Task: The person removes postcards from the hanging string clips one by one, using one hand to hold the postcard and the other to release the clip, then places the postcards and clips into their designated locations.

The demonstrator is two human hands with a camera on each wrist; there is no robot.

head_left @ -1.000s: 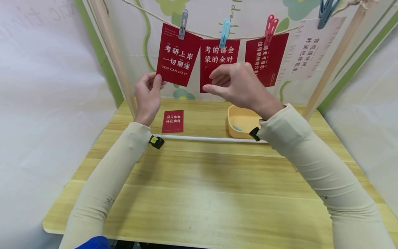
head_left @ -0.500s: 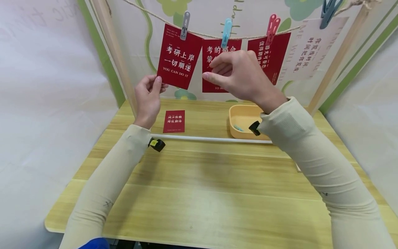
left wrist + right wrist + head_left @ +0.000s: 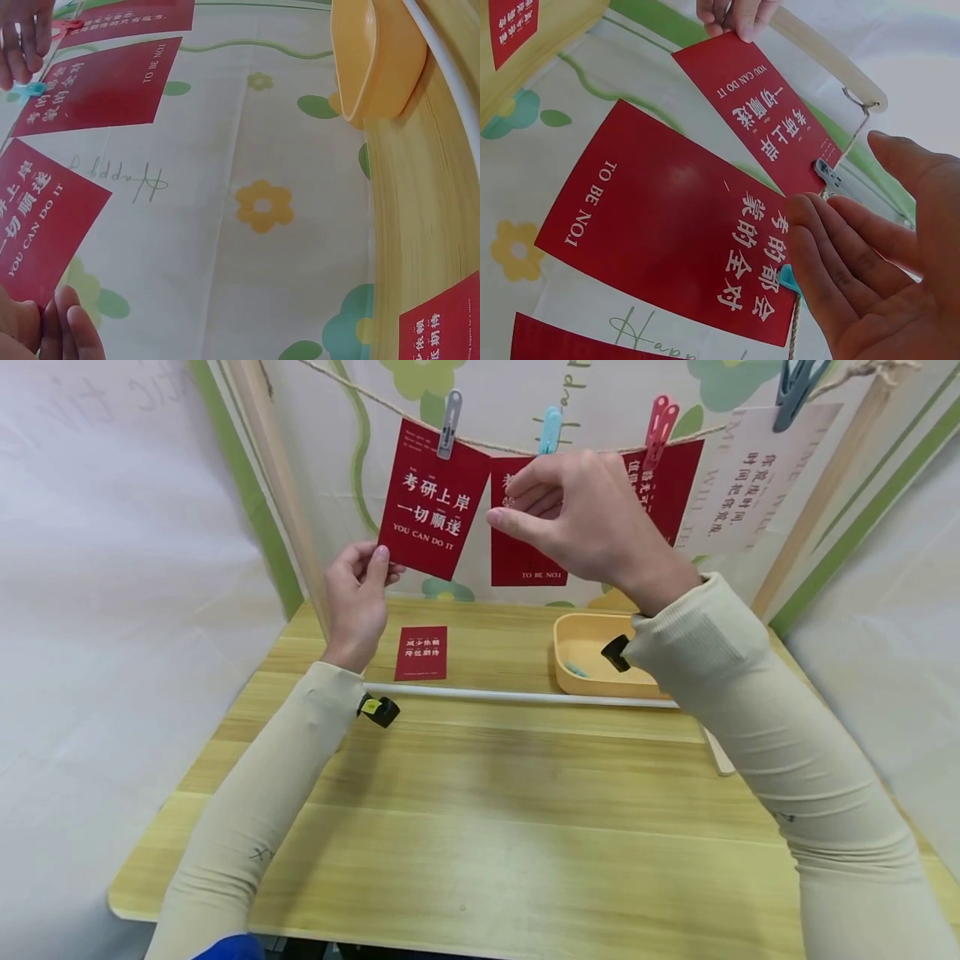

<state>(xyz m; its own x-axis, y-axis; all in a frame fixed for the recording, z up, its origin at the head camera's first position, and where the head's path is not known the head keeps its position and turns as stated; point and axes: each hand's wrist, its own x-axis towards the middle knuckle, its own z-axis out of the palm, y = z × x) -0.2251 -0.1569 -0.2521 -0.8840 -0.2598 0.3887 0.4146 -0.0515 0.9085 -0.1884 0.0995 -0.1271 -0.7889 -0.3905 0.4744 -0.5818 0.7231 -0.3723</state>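
Note:
My left hand (image 3: 356, 602) pinches the lower left corner of a red card (image 3: 430, 502), thumb in front. A grey clothespin (image 3: 449, 427) clips that card's top to a twine line (image 3: 497, 447). Nearby, my right hand (image 3: 596, 522) hovers before a second red card (image 3: 527, 560) with nothing between thumb and fingers; the right wrist view shows its thumb (image 3: 900, 154) apart from the fingers. A light blue clothespin (image 3: 551, 430) sits above the second card. Partly behind the hand hangs a third red card (image 3: 681, 485) under a pink clothespin (image 3: 660, 431).
A pale card (image 3: 750, 485) hangs at right from a dark blue clothespin (image 3: 797, 393). On the table lie a small red card (image 3: 422, 653) and a yellow tray (image 3: 564, 681) behind a white bar (image 3: 480, 694). Wooden posts (image 3: 273, 485) hold the line.
My right hand has risen from the middle of the second card to its upper part, moving slightly right. My left hand still holds the first card's corner, nearly unmoved.

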